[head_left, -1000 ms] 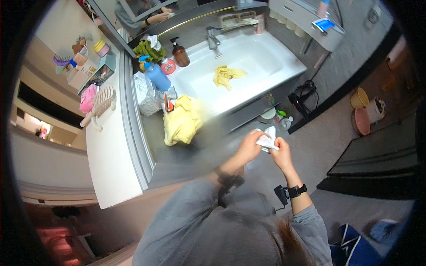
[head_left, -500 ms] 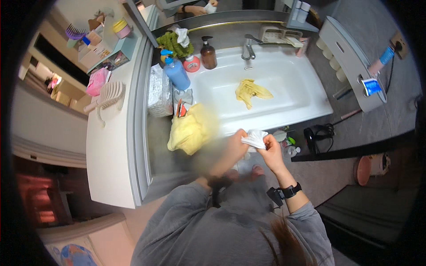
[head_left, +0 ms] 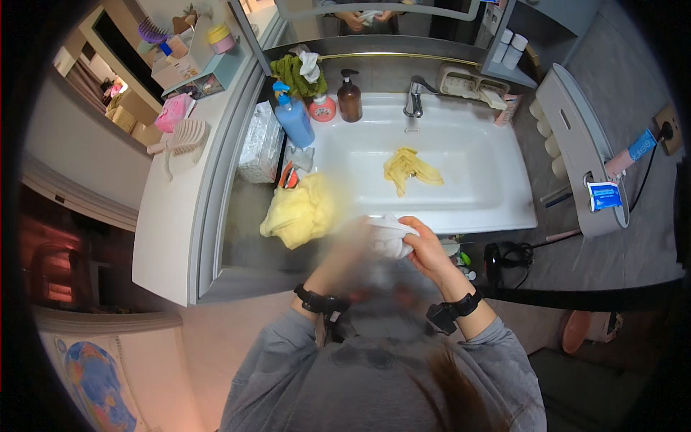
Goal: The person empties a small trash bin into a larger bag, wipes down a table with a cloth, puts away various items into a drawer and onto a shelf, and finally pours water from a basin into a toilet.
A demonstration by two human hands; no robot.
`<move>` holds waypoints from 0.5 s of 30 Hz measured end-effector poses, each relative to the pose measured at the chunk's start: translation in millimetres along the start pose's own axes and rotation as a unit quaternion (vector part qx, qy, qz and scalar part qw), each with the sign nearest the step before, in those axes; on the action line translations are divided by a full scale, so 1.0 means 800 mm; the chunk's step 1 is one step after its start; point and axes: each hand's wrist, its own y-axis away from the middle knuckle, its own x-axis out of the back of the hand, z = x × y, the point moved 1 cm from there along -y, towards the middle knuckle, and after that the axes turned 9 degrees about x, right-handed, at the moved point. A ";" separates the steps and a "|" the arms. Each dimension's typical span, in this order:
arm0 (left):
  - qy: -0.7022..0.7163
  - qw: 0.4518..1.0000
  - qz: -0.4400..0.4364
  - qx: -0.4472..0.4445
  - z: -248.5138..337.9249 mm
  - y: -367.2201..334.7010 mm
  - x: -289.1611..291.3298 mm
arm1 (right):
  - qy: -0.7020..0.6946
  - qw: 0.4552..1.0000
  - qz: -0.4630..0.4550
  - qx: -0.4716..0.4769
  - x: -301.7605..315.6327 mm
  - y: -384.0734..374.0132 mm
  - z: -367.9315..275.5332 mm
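A small white cloth (head_left: 389,236) is bunched between my hands in front of the sink's near rim. My right hand (head_left: 426,248) pinches its right side between thumb and fingers. On the cloth's other side is my left hand (head_left: 350,241), hazy behind a blurred patch in the picture; the mirror reflection also has both hands at the cloth. A wet yellow cloth (head_left: 410,171) lies crumpled over the drain of the white sink (head_left: 482,198). Left of the sink, a pale yellow towel (head_left: 299,212) is heaped on the counter.
Behind the towel stand a blue pump bottle (head_left: 294,121), a brown pump bottle (head_left: 350,99) and a silvery box (head_left: 260,146). The faucet (head_left: 414,97) rises at the sink's back. To the right are a grey-white rack (head_left: 576,137) and a black hair dryer (head_left: 495,263).
My hands have shifted left with the white cloth, which now appears more spread out. The view has tilted, so the sink sits lower in the picture.
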 end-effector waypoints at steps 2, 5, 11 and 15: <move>0.015 0.999 0.050 0.005 0.003 -0.007 -0.002 | -0.111 0.986 -0.102 -0.069 -0.017 0.007 -0.031; -0.002 0.996 0.081 -0.043 0.004 -0.016 -0.014 | -0.147 0.980 -0.131 -0.019 -0.027 0.011 -0.055; 0.097 0.991 0.079 0.046 0.042 0.005 0.006 | -0.167 0.981 -0.093 0.029 0.009 -0.005 -0.049; 0.255 0.951 0.162 0.058 0.086 0.015 0.022 | -0.154 0.984 -0.038 0.087 0.020 -0.009 -0.036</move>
